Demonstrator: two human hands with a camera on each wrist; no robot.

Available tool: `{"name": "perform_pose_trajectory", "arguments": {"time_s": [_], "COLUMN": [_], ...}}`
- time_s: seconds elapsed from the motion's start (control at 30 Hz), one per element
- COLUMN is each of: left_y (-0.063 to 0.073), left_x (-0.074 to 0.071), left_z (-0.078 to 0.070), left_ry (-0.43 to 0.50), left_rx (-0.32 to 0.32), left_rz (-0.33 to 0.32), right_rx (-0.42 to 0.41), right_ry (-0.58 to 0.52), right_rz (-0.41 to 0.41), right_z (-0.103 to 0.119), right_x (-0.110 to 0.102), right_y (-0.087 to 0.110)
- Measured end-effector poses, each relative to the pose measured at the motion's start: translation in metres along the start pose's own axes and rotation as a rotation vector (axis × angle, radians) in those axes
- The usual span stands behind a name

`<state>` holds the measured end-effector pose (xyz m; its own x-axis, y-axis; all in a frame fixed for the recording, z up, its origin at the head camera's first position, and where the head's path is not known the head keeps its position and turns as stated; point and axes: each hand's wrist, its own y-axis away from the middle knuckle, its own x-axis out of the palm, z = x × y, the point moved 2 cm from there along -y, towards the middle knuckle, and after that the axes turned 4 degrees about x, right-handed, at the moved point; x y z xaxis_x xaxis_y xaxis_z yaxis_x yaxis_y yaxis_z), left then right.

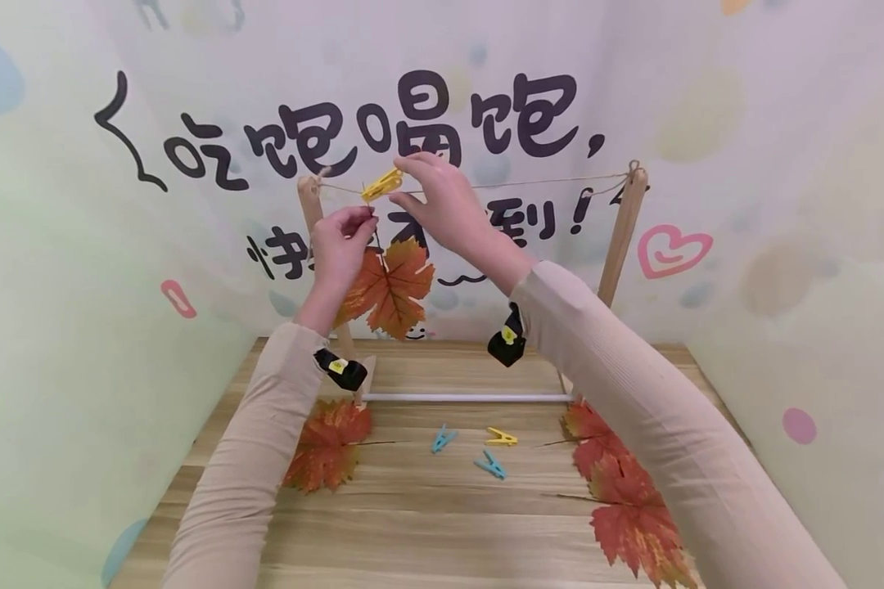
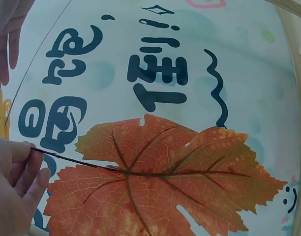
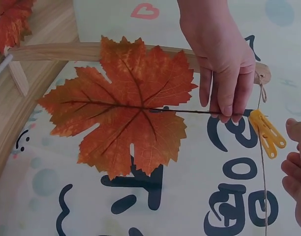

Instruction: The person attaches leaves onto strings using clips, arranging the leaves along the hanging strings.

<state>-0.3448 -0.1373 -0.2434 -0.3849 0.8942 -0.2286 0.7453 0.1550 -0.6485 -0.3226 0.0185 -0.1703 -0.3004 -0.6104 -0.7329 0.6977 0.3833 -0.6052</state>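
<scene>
nearest me, a beige right sleeve [image 1: 619, 376] is reaching over a wooden table [image 1: 412, 532]. ahead, an orange leaf [image 1: 405, 286] is hanging below a string [image 1: 545, 181], the left hand [image 1: 339, 245] pinching its stem [image 3: 199, 111]. a yellow clip [image 1: 381, 187] is sitting on the string at the stem's tip; the right hand [image 1: 449, 200] is hovering just beside, fingers parted, holding nothing. they seem to be pegging the leaf up; the next move probably calls for checking the clip's bite, which i cannot tell, before letting go. outward, two blue clips [image 1: 491, 465], a second yellow clip [image 1: 502, 438] and red leaves [image 1: 327, 446] are lying about, the sleeve partly blocking those at right.
</scene>
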Motion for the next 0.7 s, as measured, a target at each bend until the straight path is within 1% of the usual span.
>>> {"name": "perform_pose_trajectory", "arguments": {"time_s": [0.17, 0.3, 0.4, 0.5, 0.57, 0.7], "left_y": [0.004, 0.005, 0.007, 0.01, 0.012, 0.017], "left_x": [-0.004, -0.008, -0.01, -0.012, -0.014, -0.017], "left_z": [-0.002, -0.002, -0.003, -0.006, -0.008, -0.011], "left_ry": [-0.046, -0.078, -0.083, -0.094, -0.105, -0.107], "left_rx": [-0.012, -0.018, -0.01, -0.004, 0.004, 0.029], "left_rz": [0.025, 0.022, 0.002, -0.022, -0.042, -0.088], "right_rx": [-0.083, -0.117, -0.136, -0.165, -0.189, -0.229], "right_ry": [-0.045, -0.062, -0.087, -0.106, -0.126, -0.175], "right_rz": [-0.047, -0.045, -0.053, -0.081, -0.096, -0.099], "right_z": [-0.004, -0.008, -0.011, -0.014, -0.015, -0.017], "right_x": [0.001, 0.003, 0.005, 0.008, 0.01, 0.016], "right_y": [0.013, 0.023, 0.031, 0.04, 0.046, 0.059]}}
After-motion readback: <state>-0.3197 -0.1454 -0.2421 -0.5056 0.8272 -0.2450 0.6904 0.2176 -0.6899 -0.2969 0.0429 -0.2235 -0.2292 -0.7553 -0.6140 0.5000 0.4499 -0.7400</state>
